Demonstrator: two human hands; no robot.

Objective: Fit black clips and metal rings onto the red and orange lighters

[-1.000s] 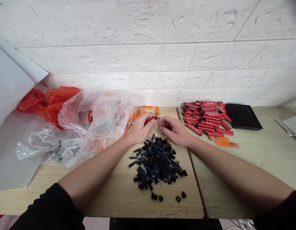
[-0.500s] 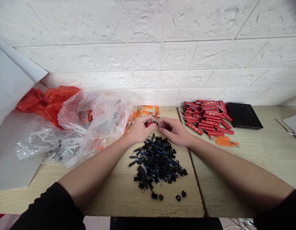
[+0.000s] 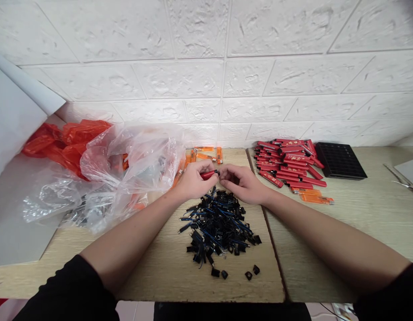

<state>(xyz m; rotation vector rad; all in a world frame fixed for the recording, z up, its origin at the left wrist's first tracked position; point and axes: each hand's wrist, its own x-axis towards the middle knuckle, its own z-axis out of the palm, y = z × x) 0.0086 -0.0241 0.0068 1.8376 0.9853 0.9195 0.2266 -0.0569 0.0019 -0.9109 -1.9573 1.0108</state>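
Note:
My left hand [image 3: 197,179] is closed around a red lighter [image 3: 209,174], whose black end points right. The fingertips of my right hand [image 3: 239,180] are pinched at that black end; whether they hold a separate small part there is too small to tell. Just below both hands, a heap of small black lighter parts [image 3: 222,223] spreads over the wooden table [image 3: 153,272], with thin blue pieces among them. Several loose black caps [image 3: 248,276] lie in front of the heap.
Red lighters [image 3: 293,160] are piled at right, beside a black gridded tray [image 3: 340,161]. Orange lighter bodies [image 3: 316,197] lie before them, others behind my hands. Crumpled clear plastic bags [image 3: 136,156] and a red bag [image 3: 82,136] fill the left. Tweezers [image 3: 400,180] lie far right.
The red lighter has turned slightly in my left hand, showing more of its side. Both hands stay almost in the same place.

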